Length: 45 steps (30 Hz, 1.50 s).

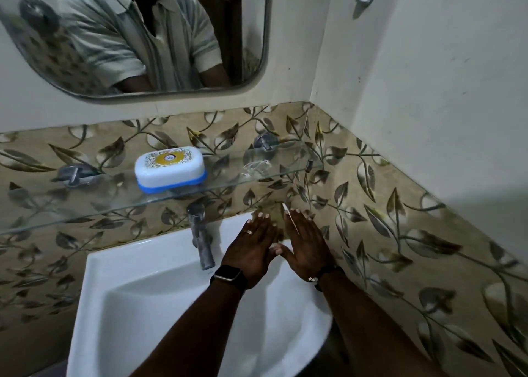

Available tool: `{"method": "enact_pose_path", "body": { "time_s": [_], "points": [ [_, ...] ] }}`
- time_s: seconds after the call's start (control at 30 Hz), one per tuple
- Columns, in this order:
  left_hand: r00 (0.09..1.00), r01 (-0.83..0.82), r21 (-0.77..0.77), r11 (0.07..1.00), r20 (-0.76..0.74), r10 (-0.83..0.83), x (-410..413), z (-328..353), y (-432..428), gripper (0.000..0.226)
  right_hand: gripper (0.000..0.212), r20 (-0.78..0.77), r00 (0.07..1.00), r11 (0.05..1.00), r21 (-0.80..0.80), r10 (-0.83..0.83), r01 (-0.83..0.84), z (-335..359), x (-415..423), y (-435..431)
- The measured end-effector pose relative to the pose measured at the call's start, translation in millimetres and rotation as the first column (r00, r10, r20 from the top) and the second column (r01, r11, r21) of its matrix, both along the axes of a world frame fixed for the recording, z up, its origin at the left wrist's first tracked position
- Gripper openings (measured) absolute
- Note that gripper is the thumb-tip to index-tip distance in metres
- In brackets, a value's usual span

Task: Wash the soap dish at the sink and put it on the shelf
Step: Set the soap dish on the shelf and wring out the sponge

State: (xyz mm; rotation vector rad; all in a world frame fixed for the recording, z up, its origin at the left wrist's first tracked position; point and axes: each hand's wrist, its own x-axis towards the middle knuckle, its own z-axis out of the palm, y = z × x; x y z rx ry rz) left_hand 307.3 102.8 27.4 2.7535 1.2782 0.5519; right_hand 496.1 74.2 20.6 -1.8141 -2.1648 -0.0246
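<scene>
left hand point(251, 242) and right hand point(305, 242): both flat, fingers straight, grasping nothing certain | risk: rising knuckles could bump clear glass shelf point(100, 199), toppling white-and-blue lidded plastic soap dish point(170, 168)

Sink point(143, 305) cropped below, mirror point(85, 34) cropped above, shelf point(114, 196) cropped left.

A single head-worn wide-angle camera looks forward and down from close above the sink point(120, 276), facing the tiled wall point(371, 205) at the room corner. The basin fills 6 to 7 o'clock, the glass shelf point(108, 196) runs from 9 toward 2 o'clock, and the mirror point(265, 48) occupies 11 to 12 o'clock. No second view is supplied.
</scene>
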Motion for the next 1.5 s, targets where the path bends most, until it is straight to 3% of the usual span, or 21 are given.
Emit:
{"method": "enact_pose_path", "body": {
  "time_s": [0.17, 0.27, 0.33, 0.53, 0.6, 0.73, 0.97, 1.07, 1.13, 1.27, 1.5],
  "points": [
    [0.997, -0.006, -0.080, 0.997, -0.071, 0.001, 11, -18, 24, 0.054, 0.073, 0.023, 0.999, 0.986, -0.166, 0.026, -0.022, -26, 8, 32],
    [0.976, -0.056, -0.152, 0.987, -0.218, 0.022, 15, -38, 37, 0.058, 0.067, 0.142, 0.990, 0.934, -0.356, 0.012, 0.040, -49, 11, 46],
    [0.960, -0.100, -0.185, 0.978, -0.275, 0.046, 18, -44, 41, 0.056, 0.062, 0.170, 0.985, 0.923, -0.379, 0.000, 0.065, -60, 11, 48],
    [0.986, -0.158, -0.135, 0.978, -0.074, 0.149, 36, -36, 46, 0.029, 0.058, 0.095, 0.995, 0.953, -0.300, -0.014, 0.042, -63, 6, 47],
    [0.987, -0.149, -0.104, 0.983, -0.076, 0.141, 44, -33, 48, 0.022, 0.055, 0.060, 0.998, 0.974, -0.225, -0.017, 0.030, -59, 6, 47],
    [0.985, -0.163, -0.050, 0.985, -0.062, 0.160, 49, -33, 51, 0.028, 0.036, 0.043, 0.999, 0.997, -0.073, -0.002, 0.005, -55, 5, 51],
    [0.979, -0.199, -0.082, 0.977, -0.064, 0.194, 48, -29, 47, 0.030, 0.034, 0.001, 0.999, 0.986, 0.163, -0.034, 0.033, -58, 8, 48],
    [0.964, -0.257, -0.145, 0.956, -0.104, 0.243, 47, -31, 37, 0.031, 0.023, 0.016, 0.998, 0.972, 0.231, -0.058, 0.053, -51, 11, 46],
    [0.962, -0.265, -0.149, 0.953, -0.105, 0.252, 47, -27, 31, 0.033, 0.029, -0.022, 0.997, 0.963, 0.258, -0.071, 0.074, -44, 12, 43],
    [0.964, -0.266, -0.126, 0.956, -0.020, 0.265, 46, 0, 16, 0.023, 0.028, -0.170, 0.984, 0.931, 0.346, -0.060, 0.117, -25, 10, 28],
    [0.960, -0.229, -0.014, 0.973, 0.160, 0.229, 26, 65, -9, 0.035, 0.033, -0.334, 0.939, 0.897, 0.385, -0.085, 0.218, 48, -7, -6]
  ]
}}
